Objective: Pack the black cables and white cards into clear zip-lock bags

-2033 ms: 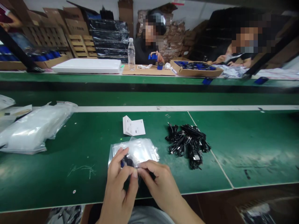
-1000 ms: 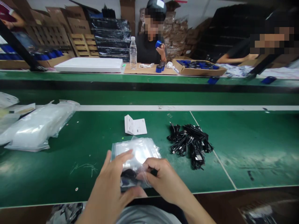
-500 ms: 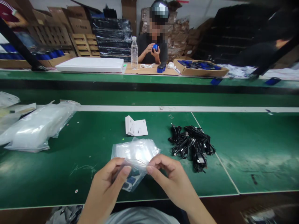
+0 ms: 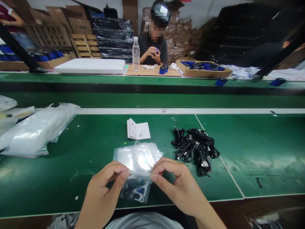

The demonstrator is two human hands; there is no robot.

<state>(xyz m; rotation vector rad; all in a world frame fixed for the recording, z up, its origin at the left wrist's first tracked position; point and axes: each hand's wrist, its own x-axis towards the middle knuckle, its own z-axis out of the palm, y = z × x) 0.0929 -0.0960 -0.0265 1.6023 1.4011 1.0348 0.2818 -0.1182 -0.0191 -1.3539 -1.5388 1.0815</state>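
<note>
Hands: left hand (image 4: 105, 187) and right hand (image 4: 175, 181) are both pinching a small clear plastic bag (image 4: 137, 190), 1 per top end
Bag: showing dark bits, sitting just nearside of some flat transparent pouches (image 4: 143, 156)
Off right: a black cable pile (image 4: 196, 148) is just chilling

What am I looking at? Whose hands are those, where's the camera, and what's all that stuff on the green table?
There's no robot here, just a person's own two hands. The camera sits on that person's head, looking forward and down, so you see what's in front of them.

The left hand and right hand pinch the top of a clear bag with dark things inside; I can't tell what they are. On the table, just beyond, lie flat clear bags, then a white booklet. Black cables lie to the right.
</note>
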